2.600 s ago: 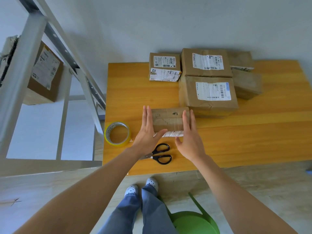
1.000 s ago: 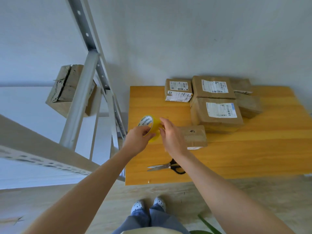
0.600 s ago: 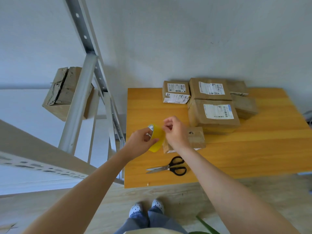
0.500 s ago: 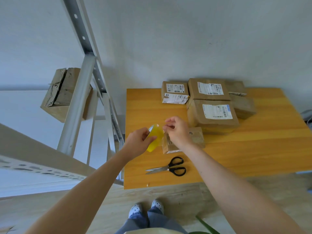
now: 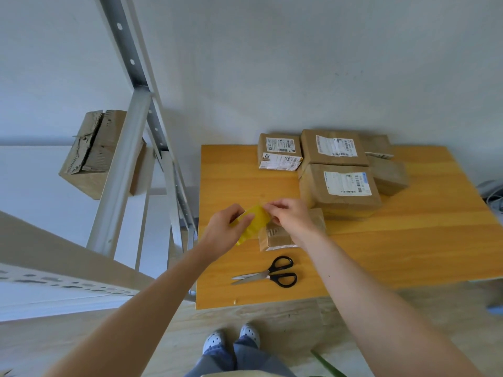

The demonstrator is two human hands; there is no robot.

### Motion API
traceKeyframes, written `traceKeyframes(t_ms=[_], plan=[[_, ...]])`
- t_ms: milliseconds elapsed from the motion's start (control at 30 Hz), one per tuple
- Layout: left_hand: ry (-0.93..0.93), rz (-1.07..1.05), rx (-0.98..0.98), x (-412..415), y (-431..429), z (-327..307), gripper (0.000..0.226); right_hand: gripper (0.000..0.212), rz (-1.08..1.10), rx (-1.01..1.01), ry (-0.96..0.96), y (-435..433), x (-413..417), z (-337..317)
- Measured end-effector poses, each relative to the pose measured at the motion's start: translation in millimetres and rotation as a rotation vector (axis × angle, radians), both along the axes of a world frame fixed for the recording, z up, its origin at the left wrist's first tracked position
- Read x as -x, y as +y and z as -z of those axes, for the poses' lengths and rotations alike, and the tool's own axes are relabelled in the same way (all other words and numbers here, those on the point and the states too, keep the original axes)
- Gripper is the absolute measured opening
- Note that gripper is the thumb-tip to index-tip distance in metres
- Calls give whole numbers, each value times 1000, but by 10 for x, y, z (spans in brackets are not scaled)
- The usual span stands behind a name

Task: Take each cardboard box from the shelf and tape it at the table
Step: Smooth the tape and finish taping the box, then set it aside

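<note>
My left hand (image 5: pixel 221 235) grips a yellow tape roll (image 5: pixel 254 224) above the left part of the wooden table (image 5: pixel 408 240). My right hand (image 5: pixel 292 217) pinches the roll's loose end at its upper edge. Under my right wrist lies a small cardboard box (image 5: pixel 277 238) on the table, partly hidden by the hand. One torn cardboard box (image 5: pixel 94 156) stands on the metal shelf (image 5: pixel 119 164) at the left.
Black-handled scissors (image 5: pixel 268 276) lie near the table's front edge. Several labelled cardboard boxes (image 5: pixel 340 186) are stacked at the back of the table against the wall. The shelf's steel uprights stand close to the table's left edge.
Both hands left the small box and lifted the tape roll from the table. In the last half second the roll turned in my left hand while my right fingers worked at its end.
</note>
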State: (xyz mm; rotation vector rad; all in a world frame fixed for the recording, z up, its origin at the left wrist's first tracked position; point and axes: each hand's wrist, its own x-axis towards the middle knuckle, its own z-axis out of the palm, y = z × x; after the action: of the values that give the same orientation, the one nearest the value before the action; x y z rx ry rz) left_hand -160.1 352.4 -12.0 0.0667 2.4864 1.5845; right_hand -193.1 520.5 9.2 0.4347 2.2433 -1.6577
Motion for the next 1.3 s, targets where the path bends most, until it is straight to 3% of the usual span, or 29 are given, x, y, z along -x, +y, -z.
traceKeyframes(t_ms=[133, 267, 433, 667, 1167, 1300], plan=[[-56, -9, -99, -25, -42, 5, 27, 8, 84, 16, -5, -26, 1, 11], [97, -86, 125, 51, -146, 65, 40, 9, 214, 43, -17, 17, -24, -55], [-19, -114, 323, 98, -112, 88, 37, 11, 334, 10, 16, 49, -211, 30], [-16, -25, 511, 193, -3, 132, 55, 9, 491, -119, 85, -20, -337, 380], [-49, 37, 602, 379, 80, 341, 58, 13, 384, -389, 164, 5, -294, 564], [-59, 47, 636, 398, 85, 378, 58, 24, 316, -516, 150, 110, -245, 579]])
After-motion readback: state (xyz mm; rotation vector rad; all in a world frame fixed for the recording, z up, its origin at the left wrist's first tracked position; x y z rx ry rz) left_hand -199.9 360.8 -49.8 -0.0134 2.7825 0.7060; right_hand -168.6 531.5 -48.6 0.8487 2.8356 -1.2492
